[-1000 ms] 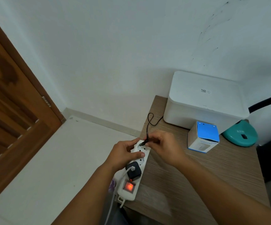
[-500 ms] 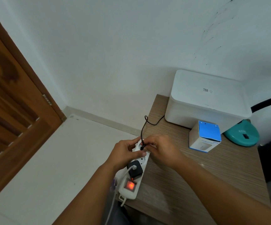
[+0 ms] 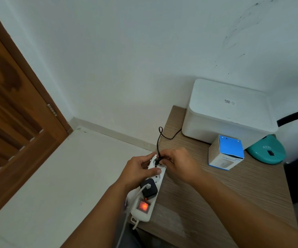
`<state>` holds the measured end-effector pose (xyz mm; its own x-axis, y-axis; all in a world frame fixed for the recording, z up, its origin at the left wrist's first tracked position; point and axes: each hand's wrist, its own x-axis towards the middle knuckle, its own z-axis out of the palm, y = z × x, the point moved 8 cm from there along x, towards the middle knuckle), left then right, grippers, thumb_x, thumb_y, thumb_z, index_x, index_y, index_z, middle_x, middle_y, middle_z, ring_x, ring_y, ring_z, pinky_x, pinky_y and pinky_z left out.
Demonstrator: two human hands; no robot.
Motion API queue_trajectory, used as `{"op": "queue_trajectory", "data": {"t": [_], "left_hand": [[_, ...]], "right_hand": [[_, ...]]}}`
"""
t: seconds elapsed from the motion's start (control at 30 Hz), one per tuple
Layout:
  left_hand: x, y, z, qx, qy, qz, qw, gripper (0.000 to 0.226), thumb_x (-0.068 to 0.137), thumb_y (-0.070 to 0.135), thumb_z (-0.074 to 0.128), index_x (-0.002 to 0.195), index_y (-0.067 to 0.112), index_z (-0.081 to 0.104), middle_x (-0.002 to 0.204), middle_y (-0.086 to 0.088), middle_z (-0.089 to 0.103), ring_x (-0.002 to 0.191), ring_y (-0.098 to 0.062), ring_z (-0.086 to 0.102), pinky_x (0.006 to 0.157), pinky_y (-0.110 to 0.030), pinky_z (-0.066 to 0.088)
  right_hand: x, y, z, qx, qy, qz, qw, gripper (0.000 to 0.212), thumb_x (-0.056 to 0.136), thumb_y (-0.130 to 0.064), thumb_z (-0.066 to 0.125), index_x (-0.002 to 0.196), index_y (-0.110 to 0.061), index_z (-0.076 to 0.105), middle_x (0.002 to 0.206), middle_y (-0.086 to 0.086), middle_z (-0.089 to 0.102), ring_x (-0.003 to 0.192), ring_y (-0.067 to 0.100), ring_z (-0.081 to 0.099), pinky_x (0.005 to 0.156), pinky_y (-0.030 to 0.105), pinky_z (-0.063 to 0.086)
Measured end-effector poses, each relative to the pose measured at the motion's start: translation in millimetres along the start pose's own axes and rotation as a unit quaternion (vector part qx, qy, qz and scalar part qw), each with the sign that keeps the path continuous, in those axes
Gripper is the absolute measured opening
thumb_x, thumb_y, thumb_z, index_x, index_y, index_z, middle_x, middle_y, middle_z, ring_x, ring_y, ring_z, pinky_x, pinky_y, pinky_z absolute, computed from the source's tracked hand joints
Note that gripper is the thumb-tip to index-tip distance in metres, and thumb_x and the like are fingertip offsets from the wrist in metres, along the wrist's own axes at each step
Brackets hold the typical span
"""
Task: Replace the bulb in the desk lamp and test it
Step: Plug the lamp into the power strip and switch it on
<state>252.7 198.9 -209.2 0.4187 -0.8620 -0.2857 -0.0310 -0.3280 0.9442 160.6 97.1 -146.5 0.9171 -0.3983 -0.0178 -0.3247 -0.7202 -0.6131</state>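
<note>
Lamp's small black plug [image 3: 157, 160], pinched in right hand [image 3: 178, 164], had dropped onto white plastic power strip [image 3: 151, 187] gripped by left hand [image 3: 137, 171]; testing imminent.

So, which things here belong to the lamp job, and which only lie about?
For the job:
- black lamp plug, pinched by right hand
- white power strip, steadied by left hand
- teal round lamp base
- blue-and-white cardboard bulb box

Lying about:
- white lidded plastic box
- black charger cube in the strip

White power strip [image 3: 158, 178], orange-lit switch [image 3: 143, 206], teal lamp base [image 3: 267, 150].
</note>
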Motion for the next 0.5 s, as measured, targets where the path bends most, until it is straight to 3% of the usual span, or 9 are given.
{"op": "queue_trajectory", "data": {"t": [0.07, 0.2, 0.37, 0.5], "left_hand": [[0.4, -1.6, -0.1, -0.003, 0.002, -0.002, 1.000, 0.070, 0.077, 0.010, 0.084, 0.140, 0.021, 0.057, 0.122, 0.013, 0.069, 0.112, 0.005, 0.063, 0.090, -0.014, 0.051], [1.1, -2.6, 0.4, -0.011, -0.002, -0.003, 1.000, 0.068, 0.077, 0.009, 0.084, 0.139, 0.021, 0.057, 0.122, 0.011, 0.070, 0.112, 0.004, 0.064, 0.086, -0.012, 0.050], [1.7, -3.1, 0.2, -0.018, -0.001, -0.005, 1.000, 0.071, 0.076, 0.010, 0.085, 0.141, 0.020, 0.056, 0.123, 0.009, 0.070, 0.113, 0.003, 0.064, 0.090, -0.016, 0.051], [0.8, -0.6, 0.6, -0.018, 0.001, -0.002, 1.000, 0.067, 0.078, 0.006, 0.083, 0.138, 0.022, 0.058, 0.114, 0.013, 0.073, 0.107, 0.005, 0.066, 0.082, -0.010, 0.050]], "right_hand": [[-1.1, 0.2, -1.0, 0.005, 0.004, 0.004, 1.000, 0.015, 0.096, -0.018, 0.060, 0.102, -0.025, 0.072, 0.082, -0.020, 0.064, 0.074, -0.008, 0.060, 0.068, 0.012, 0.045], [-1.2, -2.1, -1.9, -0.002, -0.004, -0.004, 1.000, 0.016, 0.096, -0.017, 0.060, 0.104, -0.024, 0.072, 0.086, -0.021, 0.063, 0.076, -0.010, 0.058, 0.070, 0.010, 0.043], [0.4, -4.5, -2.7, -0.018, -0.035, -0.017, 0.999, 0.017, 0.095, -0.016, 0.059, 0.104, -0.024, 0.071, 0.092, -0.011, 0.070, 0.082, 0.001, 0.063, 0.075, 0.024, 0.053], [1.5, -5.6, -1.3, -0.029, -0.034, -0.022, 0.999, 0.017, 0.095, -0.017, 0.060, 0.106, -0.021, 0.072, 0.094, -0.009, 0.071, 0.082, 0.002, 0.063, 0.075, 0.024, 0.053]]}}
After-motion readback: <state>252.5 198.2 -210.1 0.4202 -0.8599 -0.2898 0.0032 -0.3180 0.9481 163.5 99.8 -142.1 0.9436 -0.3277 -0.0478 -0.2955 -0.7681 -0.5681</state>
